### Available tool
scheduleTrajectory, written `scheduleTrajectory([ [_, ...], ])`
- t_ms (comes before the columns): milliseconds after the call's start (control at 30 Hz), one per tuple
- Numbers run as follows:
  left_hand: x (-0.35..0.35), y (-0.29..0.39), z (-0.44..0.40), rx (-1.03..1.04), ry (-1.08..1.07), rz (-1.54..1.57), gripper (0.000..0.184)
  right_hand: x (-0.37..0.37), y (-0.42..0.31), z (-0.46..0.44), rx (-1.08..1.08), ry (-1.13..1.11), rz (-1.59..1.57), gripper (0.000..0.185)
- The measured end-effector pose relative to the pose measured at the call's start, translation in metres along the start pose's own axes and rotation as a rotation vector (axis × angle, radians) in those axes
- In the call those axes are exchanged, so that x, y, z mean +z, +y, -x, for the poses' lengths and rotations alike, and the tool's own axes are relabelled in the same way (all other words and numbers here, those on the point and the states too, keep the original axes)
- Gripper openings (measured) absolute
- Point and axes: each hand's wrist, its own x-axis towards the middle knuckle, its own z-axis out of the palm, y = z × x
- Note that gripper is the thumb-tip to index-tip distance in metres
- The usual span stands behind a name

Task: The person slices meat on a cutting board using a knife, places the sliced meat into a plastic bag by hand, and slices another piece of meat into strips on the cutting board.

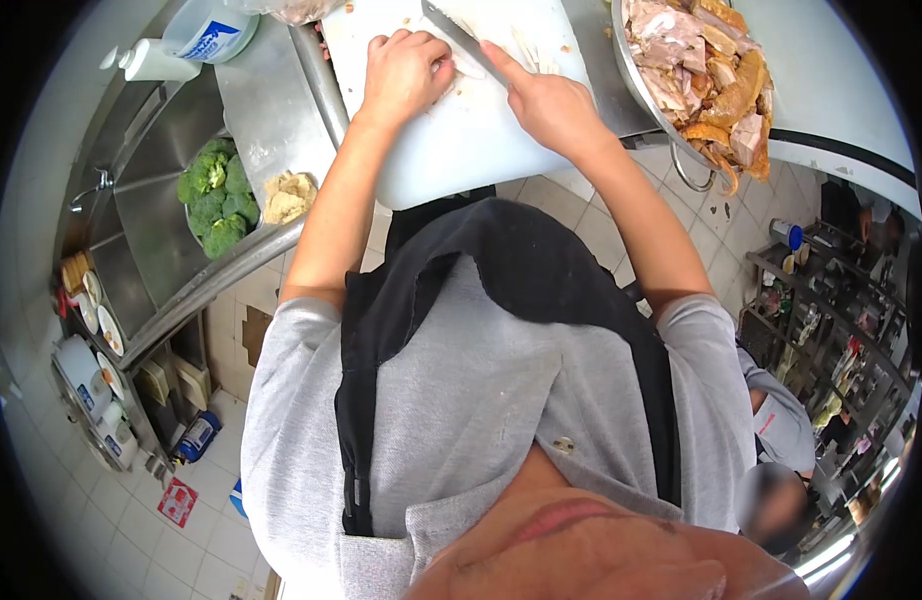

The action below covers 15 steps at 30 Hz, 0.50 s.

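Note:
A white cutting board (466,150) lies at the top centre in the head view. My right hand (551,105) grips a knife (471,42), its index finger stretched along the blade; the handle is hidden in the hand. Beside the blade, my left hand (406,72) has curled fingers pressed on pale white food (468,66) on the board. Thin white slivers (528,48) lie on the other side of the blade. Small brown crumbs are scattered over the board.
A metal bowl (641,95) heaped with cooked meat (716,75) stands right of the board. Left are a steel sink (156,215) with broccoli (219,200), a pale yellowish lump (288,197) on its edge, and a white tub (213,30). Another person (781,430) is at the lower right.

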Motion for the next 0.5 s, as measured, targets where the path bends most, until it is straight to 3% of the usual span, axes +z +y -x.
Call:
scheduleTrajectory([
  [100, 0.001, -0.005, 0.000, 0.000, 0.029, 0.011, 0.011, -0.012, -0.001, 0.005, -0.014, 0.052, 0.018, 0.073],
  [200, 0.004, -0.002, 0.001, 0.007, 0.035, -0.002, 0.010, -0.030, -0.006, 0.025, 0.025, -0.065, 0.044, 0.072],
  [500, 0.001, -0.003, 0.000, 0.035, 0.041, -0.019, 0.008, 0.005, 0.002, -0.003, -0.002, -0.033, -0.008, 0.074],
])
